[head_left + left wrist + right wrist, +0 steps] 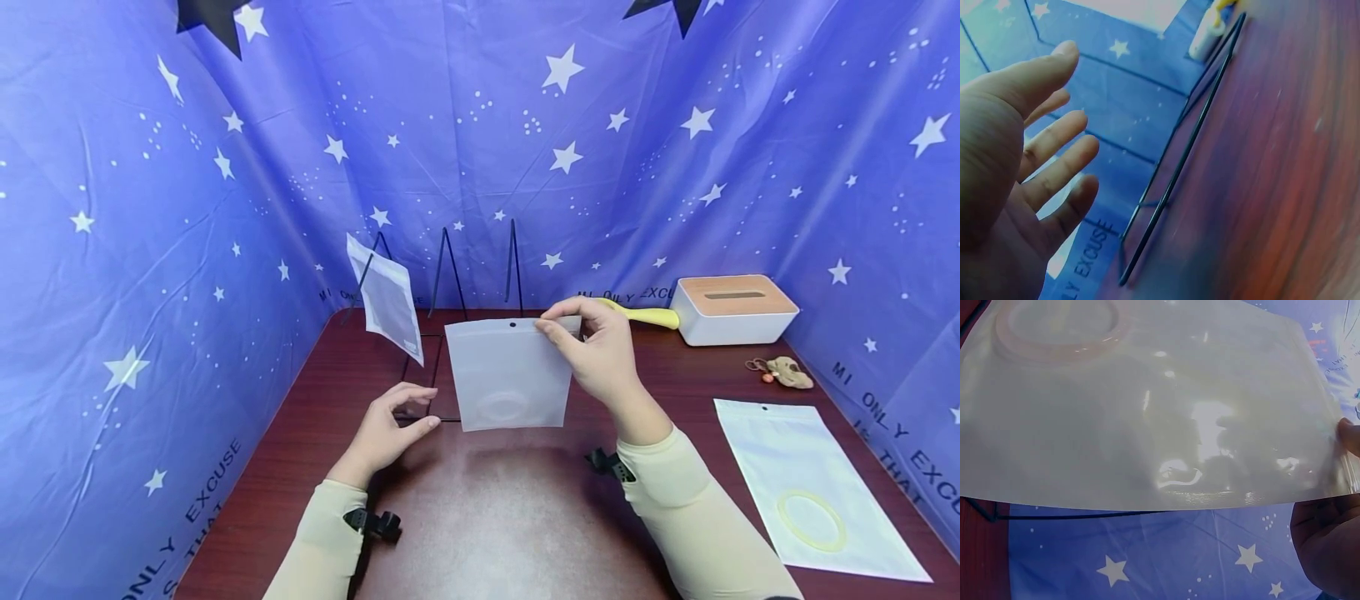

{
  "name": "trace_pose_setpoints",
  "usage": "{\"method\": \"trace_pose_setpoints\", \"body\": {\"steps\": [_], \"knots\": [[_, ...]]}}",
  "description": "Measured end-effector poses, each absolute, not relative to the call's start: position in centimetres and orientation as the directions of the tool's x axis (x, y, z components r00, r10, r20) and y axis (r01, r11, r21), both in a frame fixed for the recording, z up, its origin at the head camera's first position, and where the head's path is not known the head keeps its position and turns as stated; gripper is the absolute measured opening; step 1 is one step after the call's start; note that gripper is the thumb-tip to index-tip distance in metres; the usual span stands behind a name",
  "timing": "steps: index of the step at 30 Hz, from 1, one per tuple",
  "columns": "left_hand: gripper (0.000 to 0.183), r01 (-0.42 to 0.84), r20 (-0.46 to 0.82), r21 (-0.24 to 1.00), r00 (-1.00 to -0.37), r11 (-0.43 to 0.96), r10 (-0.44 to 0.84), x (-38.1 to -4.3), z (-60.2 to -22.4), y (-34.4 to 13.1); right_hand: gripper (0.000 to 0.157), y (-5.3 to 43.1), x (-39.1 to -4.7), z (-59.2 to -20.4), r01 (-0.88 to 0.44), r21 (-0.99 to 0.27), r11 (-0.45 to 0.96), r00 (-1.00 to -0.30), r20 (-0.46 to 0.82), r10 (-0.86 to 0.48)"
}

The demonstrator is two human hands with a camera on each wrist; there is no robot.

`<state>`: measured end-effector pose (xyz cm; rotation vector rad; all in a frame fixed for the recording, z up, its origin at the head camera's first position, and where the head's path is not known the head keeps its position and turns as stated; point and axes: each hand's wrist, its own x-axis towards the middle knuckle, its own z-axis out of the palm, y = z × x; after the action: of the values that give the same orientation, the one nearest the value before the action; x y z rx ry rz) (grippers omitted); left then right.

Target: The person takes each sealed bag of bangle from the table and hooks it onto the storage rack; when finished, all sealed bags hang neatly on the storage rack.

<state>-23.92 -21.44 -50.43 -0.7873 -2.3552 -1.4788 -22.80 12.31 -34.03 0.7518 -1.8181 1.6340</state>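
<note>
My right hand (603, 354) pinches the top edge of a white plastic pouch (510, 371) near its right corner and holds it upright over the table. A pale pinkish ring (1063, 353) shows through the clear side of this pouch in the right wrist view. My left hand (386, 429) is beside the base of a black wire rack (1180, 162), fingers relaxed and holding nothing. Another white pouch (390, 304) leans in the rack's leftmost slot. The held pouch overlaps part of the rack in the head view.
At the right, a third white pouch (787, 450) lies flat with a yellow ring (782, 512) in it. Behind it are a small plush keychain (791, 372) and a white tissue box (731, 325) with a wooden lid. A yellow handle (652, 317) reaches beside the box. Starry blue curtains (465, 150) surround the table.
</note>
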Motion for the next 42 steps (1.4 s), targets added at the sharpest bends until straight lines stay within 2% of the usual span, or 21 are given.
{"method": "trace_pose_setpoints", "body": {"steps": [6,10,18,21,26,30,36,42], "knots": [[0.042,0.563,0.456,0.779,-0.811,0.276,0.367,-23.4,-50.5,-19.6,0.012,12.1,-23.8,-35.7,-0.721,-0.688,0.083,-0.692,0.721,-0.031],[0.033,0.568,0.465,0.786,-0.804,0.247,0.37,-23.2,-50.8,-18.6,0.012,11.9,-23.7,-35.9,-0.721,-0.689,0.072,-0.692,0.721,-0.028],[0.013,0.542,0.457,0.802,-0.827,0.251,0.327,-22.3,-50.4,-17.0,0.011,11.1,-23.2,-35.9,-0.736,-0.676,0.036,-0.677,0.734,-0.052],[0.01,0.557,0.481,0.787,-0.823,0.264,0.302,-22.3,-50.6,-16.7,0.012,11.0,-23.3,-36.2,-0.738,-0.675,0.024,-0.675,0.736,-0.056],[0.009,0.59,0.538,0.76,-0.807,0.274,0.244,-21.1,-48.8,-16.0,0.014,10.9,-23.1,-36.0,-0.73,-0.683,0.02,-0.683,0.729,-0.055],[0.009,0.606,0.564,0.757,-0.794,0.245,0.225,-20.8,-48.2,-16.0,0.019,10.8,-22.9,-35.7,-0.72,-0.693,0.026,-0.694,0.718,-0.052],[0.005,0.578,0.551,0.795,-0.815,0.184,0.178,-20.8,-48.1,-16.2,0.031,10.9,-22.8,-35.5,-0.678,-0.735,0.026,-0.735,0.675,-0.072],[0.012,0.606,0.599,0.783,-0.795,0.139,0.094,-21.4,-48.6,-16.5,0.044,11.2,-23.5,-36.3,-0.657,-0.753,0.035,-0.751,0.65,-0.118]]}}
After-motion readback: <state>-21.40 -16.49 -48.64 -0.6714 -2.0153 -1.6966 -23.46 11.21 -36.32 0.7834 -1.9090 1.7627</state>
